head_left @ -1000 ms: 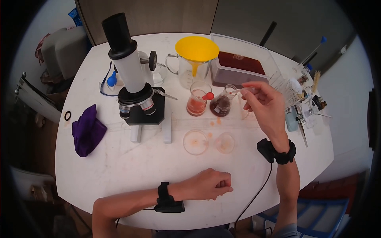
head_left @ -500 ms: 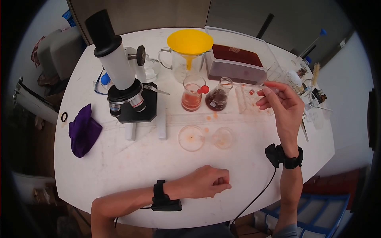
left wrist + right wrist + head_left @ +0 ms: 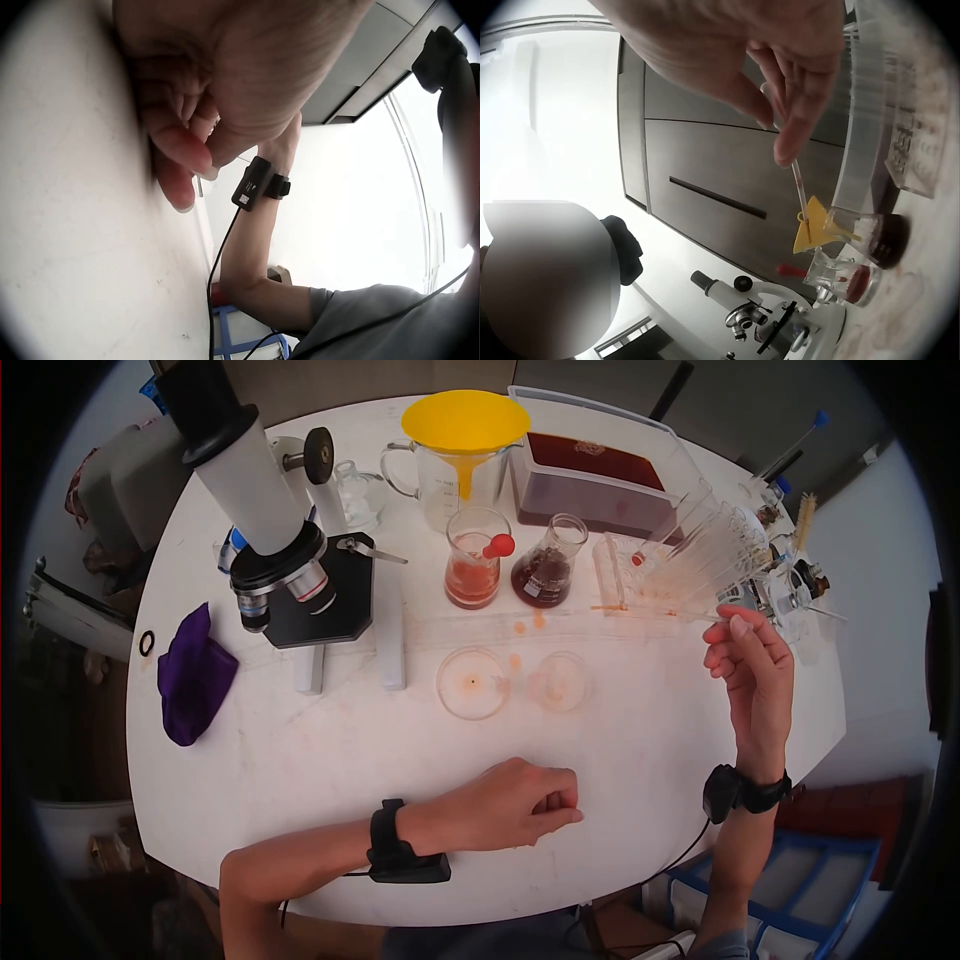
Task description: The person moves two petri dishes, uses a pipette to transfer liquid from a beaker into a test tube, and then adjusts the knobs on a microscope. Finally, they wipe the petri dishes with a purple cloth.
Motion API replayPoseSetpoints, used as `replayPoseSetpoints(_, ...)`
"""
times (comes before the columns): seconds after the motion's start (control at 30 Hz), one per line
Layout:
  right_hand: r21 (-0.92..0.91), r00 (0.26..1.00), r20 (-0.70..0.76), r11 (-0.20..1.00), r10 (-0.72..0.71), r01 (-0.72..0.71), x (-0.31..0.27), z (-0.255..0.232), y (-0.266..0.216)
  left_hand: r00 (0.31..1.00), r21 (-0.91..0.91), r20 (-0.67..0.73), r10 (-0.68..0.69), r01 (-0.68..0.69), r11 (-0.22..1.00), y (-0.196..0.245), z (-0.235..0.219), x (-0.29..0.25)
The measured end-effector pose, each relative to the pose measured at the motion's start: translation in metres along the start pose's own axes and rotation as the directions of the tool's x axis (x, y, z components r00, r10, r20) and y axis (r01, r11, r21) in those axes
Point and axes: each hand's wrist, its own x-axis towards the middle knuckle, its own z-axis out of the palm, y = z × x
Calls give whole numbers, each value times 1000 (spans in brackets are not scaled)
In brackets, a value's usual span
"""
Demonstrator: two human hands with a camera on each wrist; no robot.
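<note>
My right hand is raised at the right side of the table, its fingertips pinching a thin clear rod with a reddish stain along its length. In the head view the rod points left, its tip in front of the clear rack. The right wrist view shows the reddish part of the rod below the fingers. A conical flask of dark red liquid stands left of the rack. My left hand rests on the table near the front, fingers loosely curled around nothing.
A flask of orange-red liquid holds a red-bulbed dropper. Two shallow dishes lie mid-table. A microscope, purple cloth, yellow funnel in a jug, clear rack and test tubes surround them.
My right hand has moved right and toward me, drawing the rod out from the dark flask's mouth. My left hand stays in place. The head view has shifted slightly.
</note>
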Motion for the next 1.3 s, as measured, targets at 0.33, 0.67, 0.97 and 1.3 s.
replayPoseSetpoints(0.33, -17, 964, 67, 966, 257, -256, -31, -7, 32, 999, -3, -52, 7, -7, 1000, 1, 3, 0)
replayPoseSetpoints(0.67, -15, 974, 54, 976, 219, -218, -25, -8, 24, 998, -4, -53, 26, -26, 1000, -2, 2, 0)
replayPoseSetpoints(0.97, -120, 987, 4, 979, -163, 162, 22, 26, -30, 1000, -10, 24, -19, 20, 1000, -5, 0, 1)
replayPoseSetpoints(1.3, -517, 923, 270, 768, -274, 379, 64, 94, -22, 999, -39, 16, 30, -29, 999, -8, 2, 0)
